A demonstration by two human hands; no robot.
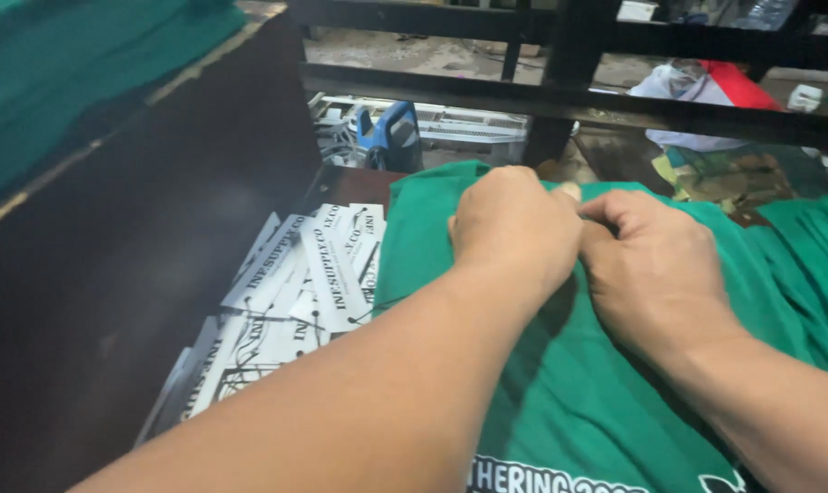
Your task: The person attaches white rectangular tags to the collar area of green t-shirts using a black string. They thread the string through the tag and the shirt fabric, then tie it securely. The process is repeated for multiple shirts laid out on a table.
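A green shirt [560, 393] with white print lies spread in front of me on a dark table. My left hand [512, 228] and my right hand [656, 269] are side by side at the shirt's far edge, near the collar. Both are curled, with fingers pinching the green fabric there. What the fingertips hold beyond the cloth is hidden by the knuckles.
A loose pile of white paper tags with black strings [295, 301] lies left of the shirt. A dark board [131, 274] rises at the left, with more green cloth [85, 64] on top. Black metal bars [578, 100] cross behind, and more green garments [811, 246] lie at the right.
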